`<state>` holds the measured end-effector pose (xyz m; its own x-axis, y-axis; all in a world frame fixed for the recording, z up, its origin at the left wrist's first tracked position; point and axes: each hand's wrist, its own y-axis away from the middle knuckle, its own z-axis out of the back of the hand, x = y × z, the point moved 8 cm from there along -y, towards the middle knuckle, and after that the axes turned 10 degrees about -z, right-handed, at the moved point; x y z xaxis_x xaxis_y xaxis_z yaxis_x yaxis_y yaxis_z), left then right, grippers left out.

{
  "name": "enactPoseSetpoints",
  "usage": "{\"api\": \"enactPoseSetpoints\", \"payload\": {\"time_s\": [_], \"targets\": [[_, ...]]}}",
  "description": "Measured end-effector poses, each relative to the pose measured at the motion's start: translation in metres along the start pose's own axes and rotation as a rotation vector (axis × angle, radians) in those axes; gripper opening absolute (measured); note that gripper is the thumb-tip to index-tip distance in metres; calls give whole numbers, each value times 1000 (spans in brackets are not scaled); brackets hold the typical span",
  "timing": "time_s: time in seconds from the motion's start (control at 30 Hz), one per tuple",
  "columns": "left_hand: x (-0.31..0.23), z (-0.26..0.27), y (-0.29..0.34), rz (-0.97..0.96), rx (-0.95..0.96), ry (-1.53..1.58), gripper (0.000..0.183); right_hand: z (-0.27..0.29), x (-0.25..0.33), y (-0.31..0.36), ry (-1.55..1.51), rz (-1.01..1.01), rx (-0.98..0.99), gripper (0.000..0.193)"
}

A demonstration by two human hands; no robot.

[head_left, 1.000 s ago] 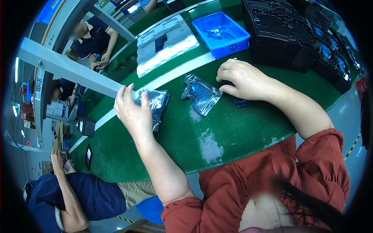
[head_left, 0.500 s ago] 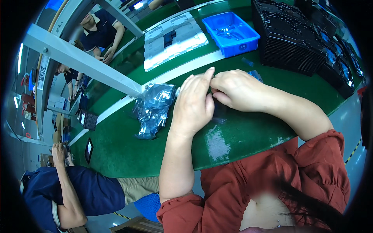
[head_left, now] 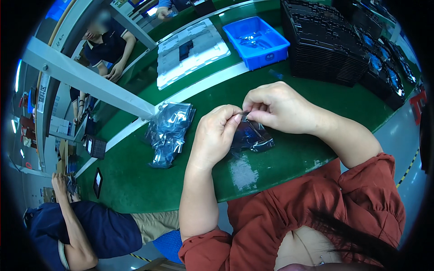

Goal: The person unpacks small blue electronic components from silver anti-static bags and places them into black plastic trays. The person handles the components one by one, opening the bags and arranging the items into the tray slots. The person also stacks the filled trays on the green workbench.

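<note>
Mid-step by the look of it: working at the top edge of a small dark bag point(head_left: 253, 137), the shiny anti-static kind, held just above the green desk point(head_left: 135, 180), close to its near edge and right in front of the body.

Grip of the left hand point(head_left: 217, 135): narrow, thumb and forefinger pinched on the bag's upper left corner. Grip of the right hand point(head_left: 280, 106): same deal, fingertips closed tight on the top edge just beside the left ones, almost touching. Can't tell whether the mouth of the bag is sealed or open, too small and hidden behind the fingers. Can't make out anything inside either, just dark glossy film.

Off to the left on the desk, well apart from the hands: a loose pile of similar bags point(head_left: 169, 131). Further back: a white tray point(head_left: 190, 49), a blue bin point(head_left: 257, 40) with something clear in it, and a tall stack of black trays point(head_left: 325, 45) on the right.

Guessing here, but parting or folding that edge calls for both pinches kept firm and small, with opposite pulls right at the lip. Slippery film, so easy to lose. Bottom of the bag resting on or near the desk, hard to say which.

Other people nearby: one in dark blue point(head_left: 90, 230) at lower left, another point(head_left: 108, 40) across the line.
</note>
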<state>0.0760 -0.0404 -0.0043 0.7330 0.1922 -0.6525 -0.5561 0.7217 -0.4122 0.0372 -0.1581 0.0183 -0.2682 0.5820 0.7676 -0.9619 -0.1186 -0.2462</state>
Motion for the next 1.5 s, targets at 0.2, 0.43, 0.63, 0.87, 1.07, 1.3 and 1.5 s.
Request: {"api": "enactPoseSetpoints", "payload": {"time_s": [0.2, 0.43, 0.63, 0.87, 1.07, 1.3, 1.5], "targets": [[-3, -11, -2, -2, 18, 8, 15, -4, -2, 2, 166, 75, 29, 13], [-8, -13, 1, -12, 123, 191, 16, -6, 22, 13, 147, 503, 108, 15], [14, -13, 6, 134, 30, 472, 14, -7, 52, 38, 303, 767, -11, 21], [66, 37, 11, 226, -362, 443, 14, -29, 94, 98, 130, 990, 235, 15], [31, 17, 0, 65, -319, 266, 20, 35, 42, 16, 328, 643, -395, 3], [5, 23, -3, -11, -348, 61, 15, 76, -62, -71, 1005, 176, -673, 15], [14, 25, 2, -18, -394, 19, 14, 11, 18, -5, 369, 581, -337, 8]]}}
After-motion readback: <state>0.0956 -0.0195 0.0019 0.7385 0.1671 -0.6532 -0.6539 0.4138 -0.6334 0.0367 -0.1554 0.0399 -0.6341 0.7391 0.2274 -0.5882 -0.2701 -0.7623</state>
